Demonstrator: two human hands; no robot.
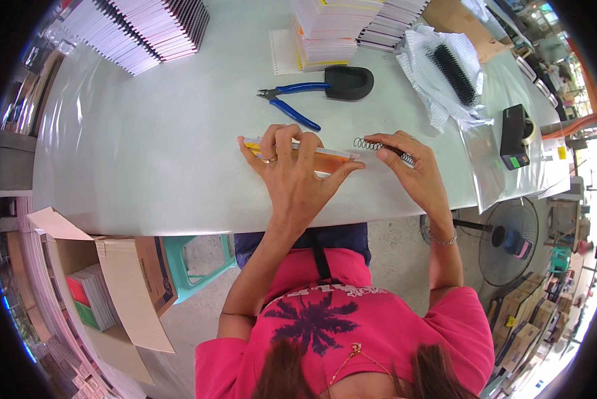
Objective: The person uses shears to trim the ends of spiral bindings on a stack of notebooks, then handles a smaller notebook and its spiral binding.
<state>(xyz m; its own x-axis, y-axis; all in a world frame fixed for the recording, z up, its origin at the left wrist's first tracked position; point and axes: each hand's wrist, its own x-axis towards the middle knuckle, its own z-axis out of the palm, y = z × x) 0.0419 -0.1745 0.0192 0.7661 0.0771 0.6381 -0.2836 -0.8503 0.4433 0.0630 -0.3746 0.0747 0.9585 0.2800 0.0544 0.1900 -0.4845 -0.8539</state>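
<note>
My left hand grips a thin notebook with yellow and orange covers, held on edge just above the table near its front edge. The fingers reach over its top and the thumb presses at its right end. In my right hand is a black spiral binding coil, pinched between thumb and fingers. Its free end points left, close to the notebook's right end but apart from it. Beyond my left hand lies a pair of blue-handled cutting pliers, spread open, one handle reaching a black cup-shaped holder.
Spiral-bound books stand at the far left; stacked pages stand at the back middle. To the right, black coils lie on crumpled paper, near a black tape dispenser. An opened carton, stool and fan stand below.
</note>
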